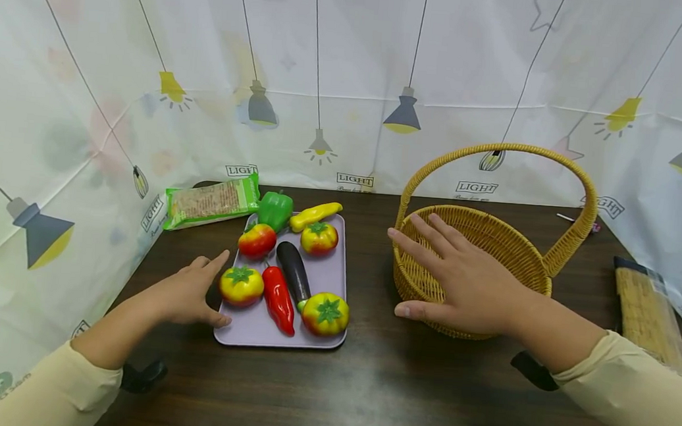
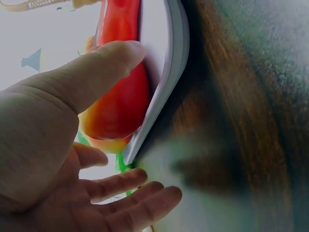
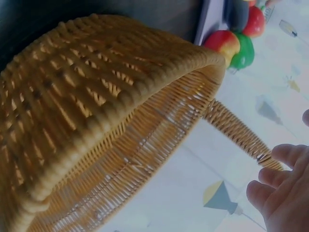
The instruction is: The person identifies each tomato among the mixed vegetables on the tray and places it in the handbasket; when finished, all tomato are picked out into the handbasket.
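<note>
A lilac tray holds toy produce: a red chili pepper, an eggplant, a green bell pepper, a yellow pepper and several red-and-yellow tomatoes. At the tray's left edge is my left hand, thumb and fingers spread, gripping nothing; in the left wrist view its thumb overlaps the red chili pepper, and contact I cannot tell. My right hand extends, fingers straight, over the yellow wicker basket, hiding part of its near side. The basket's tall handle arches above it.
Behind the tray's left corner lies a green-edged packet. At the far right are a straw-coloured, flat bundle in clear wrap and a small lollipop. A lamp-print curtain borders the dark wooden table.
</note>
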Tool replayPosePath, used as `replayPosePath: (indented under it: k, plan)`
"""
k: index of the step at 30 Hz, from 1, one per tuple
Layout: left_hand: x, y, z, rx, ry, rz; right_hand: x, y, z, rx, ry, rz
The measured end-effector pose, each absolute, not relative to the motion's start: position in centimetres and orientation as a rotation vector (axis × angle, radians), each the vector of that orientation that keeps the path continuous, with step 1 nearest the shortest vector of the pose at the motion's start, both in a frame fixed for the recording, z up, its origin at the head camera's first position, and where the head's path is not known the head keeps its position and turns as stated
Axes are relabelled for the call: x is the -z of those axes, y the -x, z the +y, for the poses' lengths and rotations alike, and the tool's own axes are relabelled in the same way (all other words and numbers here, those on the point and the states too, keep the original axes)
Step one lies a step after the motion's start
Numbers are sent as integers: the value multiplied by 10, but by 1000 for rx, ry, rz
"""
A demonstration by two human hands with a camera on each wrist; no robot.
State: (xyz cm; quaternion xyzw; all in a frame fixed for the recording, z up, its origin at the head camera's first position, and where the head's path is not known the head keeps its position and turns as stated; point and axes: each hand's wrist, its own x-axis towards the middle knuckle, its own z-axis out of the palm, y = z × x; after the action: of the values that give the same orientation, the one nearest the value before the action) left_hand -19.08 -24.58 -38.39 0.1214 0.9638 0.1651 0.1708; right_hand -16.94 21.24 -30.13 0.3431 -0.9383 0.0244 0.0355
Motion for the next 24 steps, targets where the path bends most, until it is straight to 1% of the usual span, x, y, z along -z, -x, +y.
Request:
replayPosePath:
  k: [12, 19, 24]
  plan:
    - [395, 195, -248, -587, -262, 2697, 302, 168, 201, -90, -1084, -2875]
    - [398, 192, -248, -845, -128, 2566, 304, 169, 191, -124, -1088, -2880]
    - [401, 190, -247, -996, -119, 2505, 306, 170, 184, -169, -1117, -2887]
